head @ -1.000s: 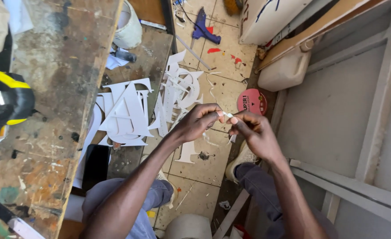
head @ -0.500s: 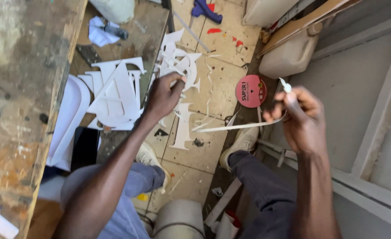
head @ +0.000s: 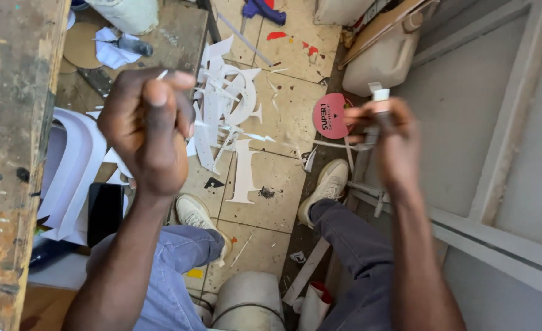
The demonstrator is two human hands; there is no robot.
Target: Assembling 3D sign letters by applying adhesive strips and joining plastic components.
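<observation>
- The left hand point(head: 145, 132) is raised in front of the camera, its fingers curled into a closed grip that pinches the end of a thin white strip point(head: 162, 74), whose tip sticks out above the knuckles.
- The right hand point(head: 384, 138) is held up well apart from the left, over the floor beside the grey wall panel; its grip is pressed together around a small white tube point(head: 379, 98), whose cap end shows above the fingers.
- A thin pale strip point(head: 329, 146) runs leftward from the right hand; motion blur makes it impossible to tell whether it joins the piece in the left hand.
- Below, on the tiled floor point(head: 283, 202), lies a heap of white cut-out shapes point(head: 222, 110), with one white letter-like piece point(head: 244, 171) lying flat near the person's shoes.
- A round pink lid point(head: 330, 116) lies on the floor just left of the right hand in the view.
- A worn wooden bench point(head: 13, 122) runs down the left edge; beside it sit white curved panels point(head: 68, 171) and a black phone point(head: 105, 211).
- A cream plastic jerrycan point(head: 384, 58) leans at the top right, and a blue tool point(head: 261, 9) lies on the tiles above the cut-outs.
- The person's knees, in blue jeans point(head: 166, 270) and grey trousers point(head: 357, 245), frame a pale bucket point(head: 246, 303) at the bottom.
</observation>
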